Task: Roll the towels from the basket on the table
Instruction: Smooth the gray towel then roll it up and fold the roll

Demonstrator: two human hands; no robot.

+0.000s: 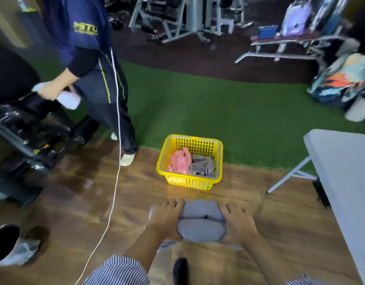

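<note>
From the head camera, the person is crouching over a grey towel (201,220) that is lying on the wooden floor (84,202), folded so that a crease is running across its middle. The left hand (167,218) is pressing down on the towel's left edge with fingers stretched forward and flat, and the right hand (238,222) is doing the same on the right edge — both spread wide, holding nothing in a curl. Striped sleeves (117,270) are showing at the bottom of the frame. Just beyond the towel, the yellow basket (189,183) is sitting on the floor where the wood is meeting the green turf (239,112), and it is carrying a pink towel (179,162) on its left side and a grey crumpled towel (204,165) on its right. The white desk (342,171) is standing off to the right, well apart from the hands, its folding leg angling down to the floor. To the left, another person in a dark jacket (82,33) is standing, gripping something white, with a white cable (115,171) trailing down across the floor — gym machines are blurring in the background.
</note>
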